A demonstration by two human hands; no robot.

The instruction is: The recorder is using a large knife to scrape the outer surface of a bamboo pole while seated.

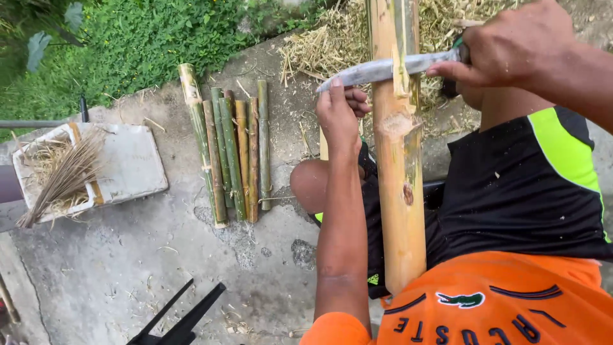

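Note:
A thick yellow bamboo pole runs from my lap up past the top edge of the head view. My right hand grips the handle of a long grey knife whose blade lies across the pole, biting into its skin where a strip is lifting. My left hand is at the blade's tip on the left side of the pole, fingers curled against the back of the blade. I sit with bare knees, in black shorts and an orange shirt.
Several cut green and brown bamboo sticks lie side by side on the concrete. A white foam box with thin slivers sits at left. Shavings pile up behind. Black tool handles lie at the bottom. Grass borders the slab.

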